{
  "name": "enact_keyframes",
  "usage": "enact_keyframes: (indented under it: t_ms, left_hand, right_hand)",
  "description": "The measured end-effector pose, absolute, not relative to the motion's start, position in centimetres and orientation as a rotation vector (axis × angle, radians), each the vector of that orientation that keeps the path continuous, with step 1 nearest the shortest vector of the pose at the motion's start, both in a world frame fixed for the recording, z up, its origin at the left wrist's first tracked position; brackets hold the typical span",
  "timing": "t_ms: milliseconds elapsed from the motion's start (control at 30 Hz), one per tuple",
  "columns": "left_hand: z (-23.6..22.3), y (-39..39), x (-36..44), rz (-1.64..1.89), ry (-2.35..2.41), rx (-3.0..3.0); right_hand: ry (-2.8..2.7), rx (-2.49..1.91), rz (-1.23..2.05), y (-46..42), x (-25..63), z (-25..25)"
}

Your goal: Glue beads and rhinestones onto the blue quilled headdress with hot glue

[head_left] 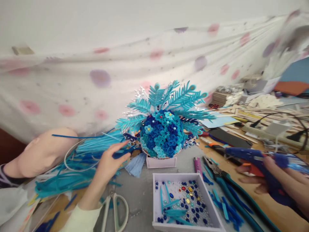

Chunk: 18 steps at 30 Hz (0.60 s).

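Observation:
A rounded headpiece covered in blue and turquoise fuzzy flowers, with turquoise feather-like sprays fanning from its top, stands on a small pale box. My left hand is beside its left edge, thumb and forefinger apart, near dark blue pieces and a pale blue tassel. I cannot tell whether the fingertips touch the headpiece. At the right, my right hand is wrapped around a dark blue glue gun, its nozzle pointing left toward the headpiece, apart from it.
In front lies a white tray with beads, gems and turquoise pieces. White-handled scissors are left of it; a purple lighter and pliers are right. Blue pipe cleaners, a power strip and wooden sticks clutter the sides.

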<state>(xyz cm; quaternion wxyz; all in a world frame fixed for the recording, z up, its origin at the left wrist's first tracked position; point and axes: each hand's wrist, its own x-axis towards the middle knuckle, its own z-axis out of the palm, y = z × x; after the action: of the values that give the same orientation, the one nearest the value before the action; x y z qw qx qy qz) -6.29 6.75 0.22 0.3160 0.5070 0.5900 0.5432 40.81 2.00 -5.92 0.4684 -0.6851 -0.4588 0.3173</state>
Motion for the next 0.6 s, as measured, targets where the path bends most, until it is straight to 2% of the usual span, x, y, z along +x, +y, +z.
enact_keyframes:
  t_ms: [67, 133, 333, 600]
  left_hand:
    - [-0.1, 7.0, -6.6, 1.441, 1.622, 1.43]
    - [-0.5, 7.1, -6.8, 1.444, 1.674, 1.494]
    - [-1.7, 6.8, -6.2, 1.367, 1.733, 1.648]
    - [-0.8, 4.3, -5.2, 1.305, 1.872, 2.031]
  right_hand:
    - [-1.067, -1.665, 1.205, 1.8, 39.8, -4.0]
    - [-0.935, -1.565, 1.372, 1.7, 38.8, -2.9]
    - [-0.496, -1.123, 1.571, 1.8, 37.9, -3.7]
    - [-0.585, -0.795, 1.847, 3.3, 39.7, -7.4]
